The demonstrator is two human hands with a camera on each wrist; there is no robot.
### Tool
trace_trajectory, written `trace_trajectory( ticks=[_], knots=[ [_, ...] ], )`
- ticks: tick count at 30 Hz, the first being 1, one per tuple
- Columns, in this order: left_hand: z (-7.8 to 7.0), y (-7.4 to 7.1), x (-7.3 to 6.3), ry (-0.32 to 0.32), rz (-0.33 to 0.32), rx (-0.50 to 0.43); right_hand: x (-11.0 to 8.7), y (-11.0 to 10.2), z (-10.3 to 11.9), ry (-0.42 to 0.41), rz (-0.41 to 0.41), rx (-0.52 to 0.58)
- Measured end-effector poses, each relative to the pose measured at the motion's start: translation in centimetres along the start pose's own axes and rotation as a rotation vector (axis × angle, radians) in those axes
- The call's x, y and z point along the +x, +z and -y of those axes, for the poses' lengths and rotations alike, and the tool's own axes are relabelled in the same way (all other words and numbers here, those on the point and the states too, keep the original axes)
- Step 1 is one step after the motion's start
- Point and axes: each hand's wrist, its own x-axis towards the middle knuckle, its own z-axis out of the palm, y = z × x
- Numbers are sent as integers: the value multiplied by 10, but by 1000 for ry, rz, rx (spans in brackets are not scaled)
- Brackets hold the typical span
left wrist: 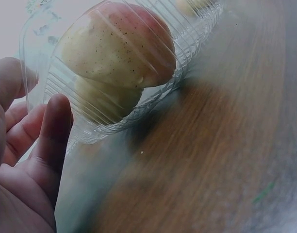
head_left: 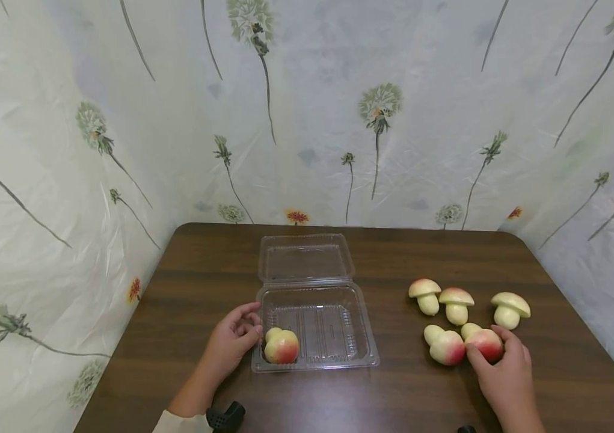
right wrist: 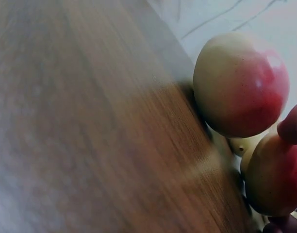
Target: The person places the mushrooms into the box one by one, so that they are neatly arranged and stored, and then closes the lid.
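Observation:
A clear plastic clamshell container [head_left: 334, 331] lies with its lid [head_left: 307, 258] folded back. Inside, at its front left, rests a toy mushroom [head_left: 282, 347] with a red-and-cream cap, seen through the wall in the left wrist view. My left hand [head_left: 233, 340] pinches the container's left rim between thumb [left wrist: 55, 131] and fingers. On the right, my right hand [head_left: 509, 373] grips another toy mushroom [head_left: 486, 344] by its red cap, thumb on one side and fingers on the other. Close beside it lies a similar mushroom [head_left: 447, 348], large in the right wrist view.
Behind the right hand, three more toy mushrooms [head_left: 456, 304] stand caps up on the brown wooden table [head_left: 393, 397]. The table's far edge meets a wall covering [head_left: 307, 120] printed with dandelions. A black strap [head_left: 225, 416] is on the left wrist.

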Motion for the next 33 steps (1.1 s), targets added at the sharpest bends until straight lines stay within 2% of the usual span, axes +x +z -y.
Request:
trace_trajectory(
  ticks=[11, 21, 26, 33],
  knots=[
    [-1, -1, 0, 12, 2, -5, -3, 0, 1, 3, 3, -26],
    [-1, -2, -1, -4, 12, -35, -4, -2, 6, -2, -13, -45],
    [-1, -3, -1, -15, 2, -24, -6, -2, 9, 1, -43, -26],
    [-1, -1, 0, 9, 7, -26, -9, -6, 14, 13, -79, -44]
  ],
)
